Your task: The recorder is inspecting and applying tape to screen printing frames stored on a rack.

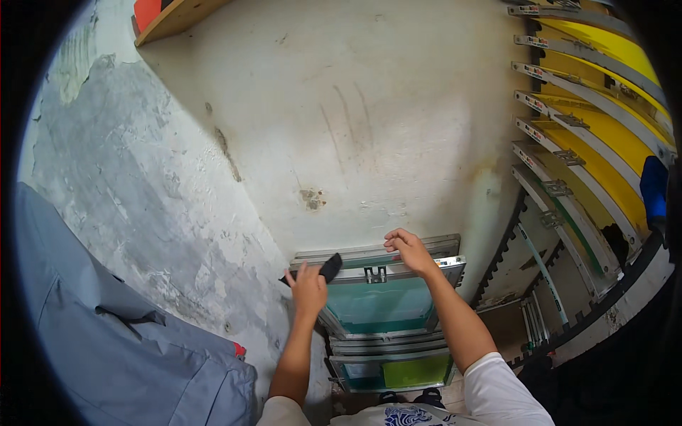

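My left hand (pixel 309 290) holds a flat black object (pixel 330 267) over the top left of a metal-framed screen with teal mesh (pixel 369 309); I cannot make out what the object is. A small metal bracket (pixel 375 275) sits on the middle of the screen's top bar. My right hand (pixel 406 248), fingers bent but apart and nothing visible in them, is raised over the right part of that top bar. Behind this screen stands another metal frame (pixel 383 248) against the wall. Lower frames (pixel 412 369), one with green and teal mesh, lie below.
A rack (pixel 582 326) of slotted frames with yellow mesh (pixel 604 142) runs along the right. A grey garment (pixel 121 312) hangs at the lower left by a peeling wall (pixel 128 142). A wooden shelf (pixel 177 14) with a red item juts out at top left. Black footwear (pixel 430 397) shows below.
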Motion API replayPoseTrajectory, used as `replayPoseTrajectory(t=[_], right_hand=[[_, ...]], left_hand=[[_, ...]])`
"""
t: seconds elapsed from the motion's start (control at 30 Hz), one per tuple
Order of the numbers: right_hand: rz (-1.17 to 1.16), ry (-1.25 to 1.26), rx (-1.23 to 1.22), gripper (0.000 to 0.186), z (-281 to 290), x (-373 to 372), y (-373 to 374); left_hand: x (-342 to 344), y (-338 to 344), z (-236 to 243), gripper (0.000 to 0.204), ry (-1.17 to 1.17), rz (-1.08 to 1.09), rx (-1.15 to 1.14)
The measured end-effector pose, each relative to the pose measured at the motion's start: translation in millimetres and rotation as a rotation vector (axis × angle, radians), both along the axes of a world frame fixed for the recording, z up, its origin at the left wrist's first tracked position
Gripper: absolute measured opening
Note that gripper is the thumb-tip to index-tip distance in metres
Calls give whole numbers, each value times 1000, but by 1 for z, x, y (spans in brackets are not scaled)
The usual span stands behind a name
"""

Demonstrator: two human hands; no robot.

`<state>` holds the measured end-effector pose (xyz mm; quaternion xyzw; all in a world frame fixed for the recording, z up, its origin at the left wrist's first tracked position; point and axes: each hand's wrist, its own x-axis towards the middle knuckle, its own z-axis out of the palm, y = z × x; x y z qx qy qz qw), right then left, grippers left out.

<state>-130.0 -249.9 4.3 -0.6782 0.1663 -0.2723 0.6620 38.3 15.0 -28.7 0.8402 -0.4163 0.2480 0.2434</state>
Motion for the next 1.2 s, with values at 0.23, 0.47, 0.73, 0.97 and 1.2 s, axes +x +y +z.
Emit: replayPoseTrajectory(t=[0.23,0.47,0.73,0.97,1.2], right_hand=[[39,-51,-104,26,-5,-5,1],[55,-24,-327,23,-2,-13,10],[152,-42,-312,23,-7,-14,7],[279,-118,-20,24,-11,-8,-2],[275,-120,25,29,-7,-9,-6]], left_hand=[[-85,-60,-7,41,103,-245,-233],[-113,-55,-26,36,141,-115,-424],[-149,-78,-36,39,696,-48,-989],[-199,-98,-13,35,501,26,-854],[-187,-94,10,25,314,-9,-791]])
